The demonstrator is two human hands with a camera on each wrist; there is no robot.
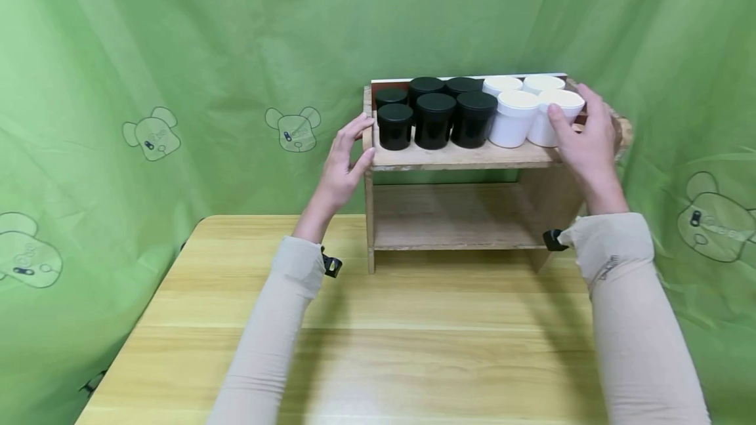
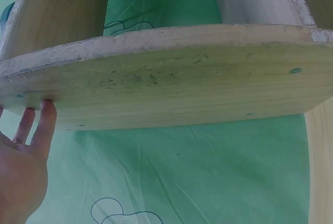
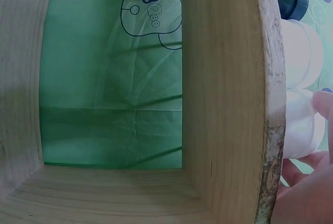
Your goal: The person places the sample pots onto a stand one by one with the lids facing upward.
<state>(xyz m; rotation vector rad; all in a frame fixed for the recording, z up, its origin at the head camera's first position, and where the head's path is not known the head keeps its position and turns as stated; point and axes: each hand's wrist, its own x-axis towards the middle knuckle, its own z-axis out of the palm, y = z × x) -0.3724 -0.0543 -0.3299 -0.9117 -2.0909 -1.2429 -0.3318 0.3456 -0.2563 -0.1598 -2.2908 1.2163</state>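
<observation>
The left hand is resting against the left end of the wooden shelf, its fingers lying straight and slightly apart along the edge of the upper board, with the thumb tucked under that board. In the left wrist view the fingertips are touching the board's worn front edge from below.

The right hand is reaching over the right end of the same shelf. Its fingers are curling around the front white jar, which is standing at the right end of the front row on the upper board; the right wrist view is showing the fingers against that jar's side, just past the shelf's side panel.

Immediately left of the right fingers another white jar is standing, with two more white jars behind. Between the two hands, a group of black jars is filling the left and middle of the upper board in two rows. The lower board below the fingers is sitting just above the counter, where the shelf is standing near the far edge. A green cloth printed with bear outlines is hanging behind and to both sides.
</observation>
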